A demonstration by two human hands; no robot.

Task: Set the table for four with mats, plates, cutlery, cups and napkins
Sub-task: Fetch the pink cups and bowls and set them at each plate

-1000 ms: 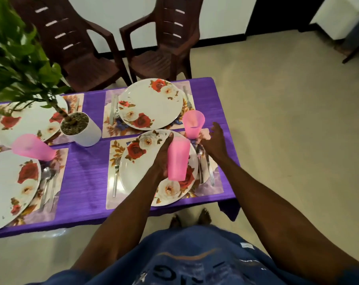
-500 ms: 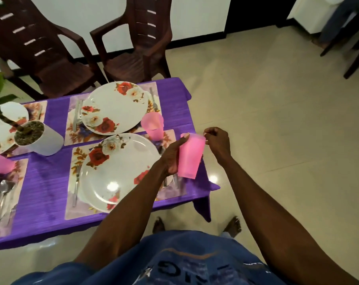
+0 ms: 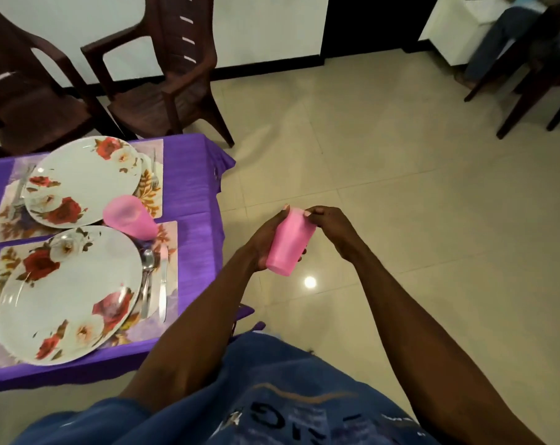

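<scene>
Here a pink cup point(image 3: 290, 244) is held off the bench's point(image 3: 195, 216) right edge, over the floor: wrapped by the left hand point(image 3: 262, 242), its rim pinched by the right hand point(image 3: 327, 223), probably for separating stacked cups.

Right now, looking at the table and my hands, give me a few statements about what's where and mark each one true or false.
1. The left hand grips the pink cup round its side. True.
2. The held cup is over the table. False: it is out past the edge of the purple tablecloth, above the floor.
3. The right hand hangs idle, off the cup. False: its fingertips pinch the cup's top rim.
4. A second pink cup stands on the table between the two plates. True.
5. A knife lies to the right of the near plate. True.
6. The far plate is plain white. False: it bears red and white flowers.
</scene>
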